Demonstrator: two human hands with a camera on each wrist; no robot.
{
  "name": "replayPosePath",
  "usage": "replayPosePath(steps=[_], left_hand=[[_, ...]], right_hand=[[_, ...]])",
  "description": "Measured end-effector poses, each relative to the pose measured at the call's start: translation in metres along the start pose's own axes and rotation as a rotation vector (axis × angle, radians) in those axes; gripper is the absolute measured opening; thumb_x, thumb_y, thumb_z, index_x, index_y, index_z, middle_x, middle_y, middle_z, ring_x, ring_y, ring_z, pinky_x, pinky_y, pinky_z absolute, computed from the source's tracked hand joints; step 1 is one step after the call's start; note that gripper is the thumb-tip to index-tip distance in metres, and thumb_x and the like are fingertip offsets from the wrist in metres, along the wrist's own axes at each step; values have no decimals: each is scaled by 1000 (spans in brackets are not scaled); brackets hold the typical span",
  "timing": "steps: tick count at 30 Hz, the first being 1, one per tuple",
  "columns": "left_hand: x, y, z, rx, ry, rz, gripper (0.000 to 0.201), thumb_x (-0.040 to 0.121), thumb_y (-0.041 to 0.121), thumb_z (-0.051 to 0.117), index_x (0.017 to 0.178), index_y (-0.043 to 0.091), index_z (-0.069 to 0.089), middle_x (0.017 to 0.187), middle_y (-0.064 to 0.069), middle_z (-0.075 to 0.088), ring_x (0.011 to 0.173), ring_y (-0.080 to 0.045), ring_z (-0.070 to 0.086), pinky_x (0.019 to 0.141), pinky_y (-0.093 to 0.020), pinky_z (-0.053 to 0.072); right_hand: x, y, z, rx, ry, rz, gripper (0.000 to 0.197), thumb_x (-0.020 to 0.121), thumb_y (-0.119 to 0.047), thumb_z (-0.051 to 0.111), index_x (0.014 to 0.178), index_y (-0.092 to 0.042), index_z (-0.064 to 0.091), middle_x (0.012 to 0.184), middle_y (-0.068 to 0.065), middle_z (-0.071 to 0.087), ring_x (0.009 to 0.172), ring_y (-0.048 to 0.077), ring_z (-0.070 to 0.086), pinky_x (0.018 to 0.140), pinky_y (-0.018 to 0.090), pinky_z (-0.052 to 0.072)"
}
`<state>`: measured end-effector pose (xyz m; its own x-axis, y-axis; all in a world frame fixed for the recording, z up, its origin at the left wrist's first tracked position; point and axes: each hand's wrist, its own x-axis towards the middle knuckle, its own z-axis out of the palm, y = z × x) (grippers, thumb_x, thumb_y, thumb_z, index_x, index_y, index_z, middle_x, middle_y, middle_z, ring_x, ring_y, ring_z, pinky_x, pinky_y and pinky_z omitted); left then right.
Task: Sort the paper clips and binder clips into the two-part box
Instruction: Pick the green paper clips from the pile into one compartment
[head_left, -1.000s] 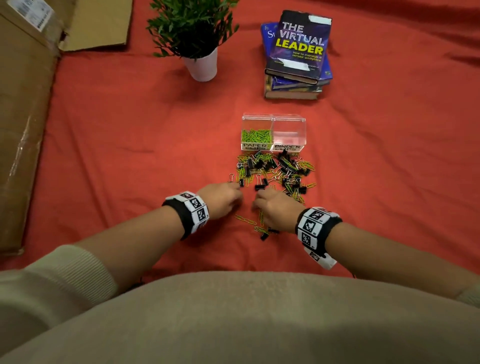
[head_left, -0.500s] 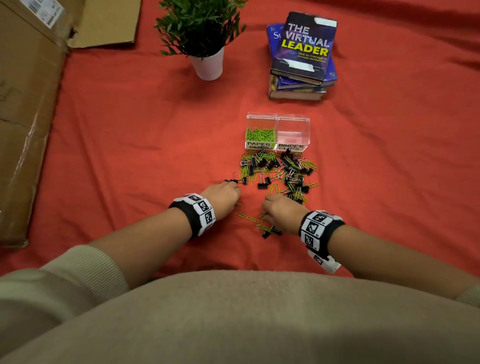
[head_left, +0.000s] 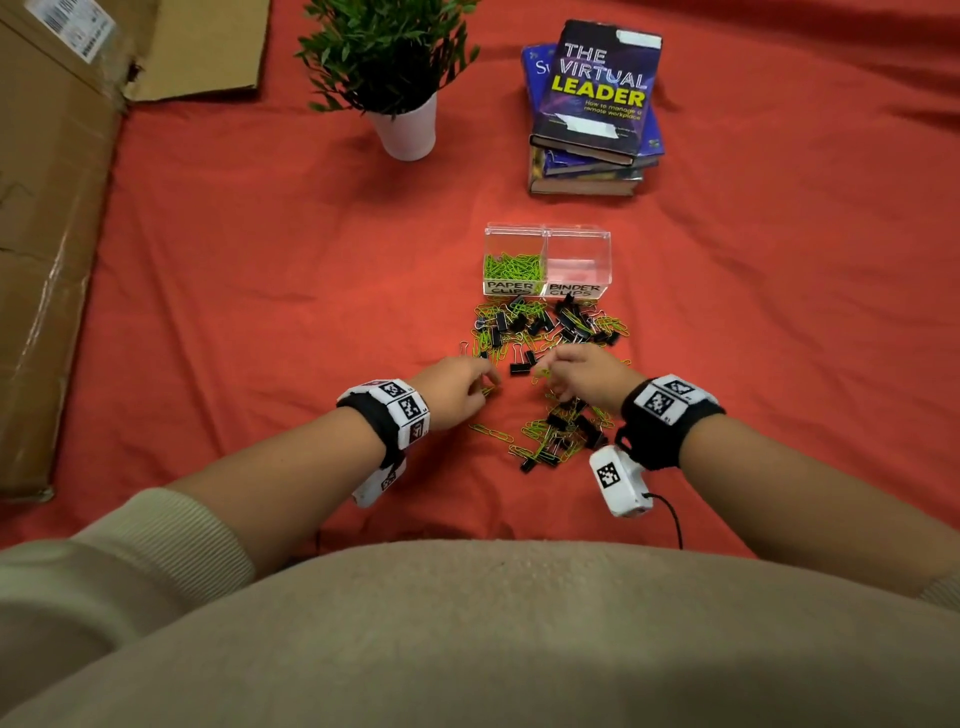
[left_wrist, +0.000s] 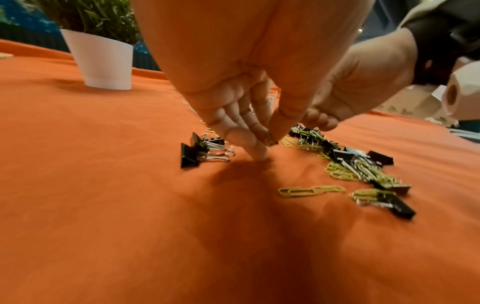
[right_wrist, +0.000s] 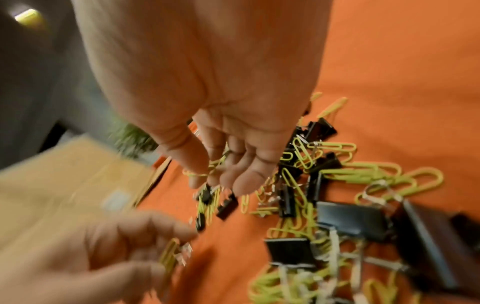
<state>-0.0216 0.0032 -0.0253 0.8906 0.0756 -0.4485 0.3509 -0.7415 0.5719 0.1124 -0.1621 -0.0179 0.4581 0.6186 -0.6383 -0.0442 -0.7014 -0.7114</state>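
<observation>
1. The left hand (head_left: 457, 387) pinches a green paper clip (left_wrist: 271, 140) between thumb and fingertips, low over the red cloth (head_left: 260, 291).
2. The right hand (head_left: 584, 376) pinches another green clip (right_wrist: 197, 173), fingers curled, above the mixed pile (head_left: 545, 332).
3. The two-part box (head_left: 548, 231) stands just beyond the pile, mid-cloth; its left half holds paper clips (head_left: 513, 267).
</observation>
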Motion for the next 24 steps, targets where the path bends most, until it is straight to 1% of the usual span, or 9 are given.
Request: replayPosePath(steps=[2,4,6,10,13,15,17,19,24], left_hand=[[2,2,1,-21,-5,-1,23,85,8,53,104,14,65,92,-4,60,79,-15,49,76,-26,41],[3,6,2,-43,-3,-15,17,87,7,50,96,9,64,94,-6,60,82,-15,48,76,-25,38],[3,8,5,-48,-12,-35,13,89,9,48,90,9,60,93,-8,61,81,-17,50,72,-25,37],[-1,9,12,39,-80,-64,10,88,21,51,79,16,50,82,-2,58,77,-20,52,68,-30,40],[-4,9,15,202,-126,-52,14,87,28,54,81,17,48,87,-6,62,80,-23,55,70,-30,41],[-5,7,18,298,-128,-16,15,86,30,56,82,18,48,94,-7,64,88,-26,58,73,-31,43],[-5,3,20,375,-136,12,15,86,30,57,90,17,51,101,-8,64,96,-29,59,77,-34,46],[-6,2,21,438,-159,26,20,87,28,56,99,13,53,107,-10,62,103,-30,58,83,-38,48],[-7,4,22,485,-154,46,20,90,23,49,104,10,54,111,-12,62,107,-32,58,85,-40,49]], right_hand=[[-2,-4,-1,251,-52,55,24,85,2,40,77,-8,61,68,7,54,57,17,48,51,25,42],[-4,-6,2,327,-103,75,20,85,0,44,72,-8,57,65,8,53,55,18,47,51,26,41],[-4,-7,8,174,-115,59,20,88,-8,50,69,-9,57,63,6,55,54,17,49,52,26,42],[-7,-5,18,-473,-78,-116,18,89,-17,50,75,-12,60,70,1,59,61,15,52,56,24,40],[-11,0,25,-863,-80,-192,19,85,-28,54,82,-11,60,91,11,66,83,25,60,69,32,49],[-11,4,30,-1049,-93,-243,31,85,-37,58,94,-8,61,104,13,62,100,29,57,80,37,50],[-10,8,35,-1171,-108,-261,43,86,-42,59,108,-5,58,113,14,58,112,30,51,90,40,47],[-9,12,39,-1203,-110,-254,47,87,-40,59,115,-3,54,119,14,56,117,31,48,95,42,45],[-10,15,41,-1181,-132,-275,34,92,-28,50,113,-1,54,117,16,56,114,32,48,94,40,43]])
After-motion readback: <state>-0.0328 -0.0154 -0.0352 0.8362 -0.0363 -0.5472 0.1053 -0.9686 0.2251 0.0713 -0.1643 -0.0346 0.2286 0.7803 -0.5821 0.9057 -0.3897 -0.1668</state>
